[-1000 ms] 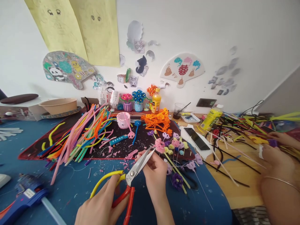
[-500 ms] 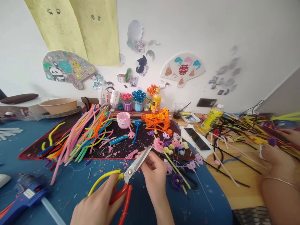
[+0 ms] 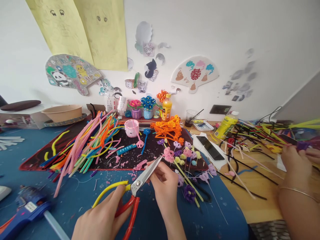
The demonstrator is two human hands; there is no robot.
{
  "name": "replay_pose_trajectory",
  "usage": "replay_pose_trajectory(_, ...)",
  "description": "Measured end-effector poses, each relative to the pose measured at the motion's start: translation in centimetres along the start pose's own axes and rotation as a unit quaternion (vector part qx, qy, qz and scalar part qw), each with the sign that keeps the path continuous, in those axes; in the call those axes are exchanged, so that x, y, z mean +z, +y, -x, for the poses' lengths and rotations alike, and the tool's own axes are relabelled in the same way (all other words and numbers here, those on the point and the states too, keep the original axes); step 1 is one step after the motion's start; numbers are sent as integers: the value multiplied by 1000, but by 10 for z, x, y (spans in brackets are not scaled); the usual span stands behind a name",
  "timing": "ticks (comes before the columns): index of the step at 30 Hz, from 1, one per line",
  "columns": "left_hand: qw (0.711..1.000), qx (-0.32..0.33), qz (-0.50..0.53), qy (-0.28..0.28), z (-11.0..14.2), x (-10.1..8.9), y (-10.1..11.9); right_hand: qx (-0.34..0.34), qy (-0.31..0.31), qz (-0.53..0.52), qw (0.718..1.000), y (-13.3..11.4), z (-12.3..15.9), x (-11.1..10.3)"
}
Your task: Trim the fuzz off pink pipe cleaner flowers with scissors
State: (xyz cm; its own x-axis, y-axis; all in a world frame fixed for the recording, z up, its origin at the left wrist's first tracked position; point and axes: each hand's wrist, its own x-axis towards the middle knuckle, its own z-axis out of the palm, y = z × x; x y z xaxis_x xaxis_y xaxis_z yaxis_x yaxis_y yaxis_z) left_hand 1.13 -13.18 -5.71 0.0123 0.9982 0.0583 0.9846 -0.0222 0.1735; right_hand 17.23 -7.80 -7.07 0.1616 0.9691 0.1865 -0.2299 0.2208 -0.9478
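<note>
A pair of scissors [image 3: 139,184] with one yellow and one red handle is in my left hand [image 3: 101,213], the fingers wrapped round the grips. Its blades point up and to the right, across the fingers of my right hand [image 3: 163,183]. Thumb and fingers of that hand are pinched together behind the blades; whatever they hold is hidden. Just left of the fingertips lies a pink fuzzy piece [image 3: 141,164] among pink clippings on the dark mat [image 3: 110,166]. Pink, purple and yellow pipe-cleaner flowers [image 3: 168,154] lie beyond and right of my right hand.
Pipe cleaners [image 3: 77,140] are heaped at the left, with a blue glue gun [image 3: 31,203] nearer me. A pink cup [image 3: 131,128], orange flowers [image 3: 168,130] and a phone [image 3: 209,147] stand or lie farther back. A co-worker's hands [image 3: 296,161] handle something purple at the right.
My left hand and the scissors have shifted slightly left and down, the handles a little wider apart. My right hand stays put. The co-worker's hands have come together around the purple thing.
</note>
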Motion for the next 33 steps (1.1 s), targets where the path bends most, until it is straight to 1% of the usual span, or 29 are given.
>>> replay_pose_trajectory(9,999,-2,-33,-24,-3,0,-6,-26,-4,40,999,1,-1,-2)
replay_pose_trajectory(13,999,-9,-24,-23,-3,1,-8,-32,4,45,998,1,-1,-1)
replay_pose_trajectory(16,1000,-10,13,-23,-3,3,-9,-21,7,34,999,1,-1,-1)
replay_pose_trajectory(19,997,-3,72,-28,-4,4,-9,7,18,8,1000,0,-1,0)
replay_pose_trajectory(23,988,4,144,-48,-5,2,-2,24,22,-15,999,-3,-1,1)
replay_pose_trajectory(25,984,-16,177,-26,-6,-1,5,26,16,-20,999,-5,-1,1)
replay_pose_trajectory(27,973,-58,223,13,-6,-4,13,31,11,-28,999,-7,-1,1)
replay_pose_trajectory(29,951,-96,292,26,-8,-6,21,41,-3,-41,998,-8,-1,1)
replay_pose_trajectory(30,935,-110,336,25,-10,-7,25,48,-12,-52,997,-8,-2,1)
replay_pose_trajectory(33,873,-143,466,14,-17,-11,37,68,-39,-85,993,-6,-3,2)
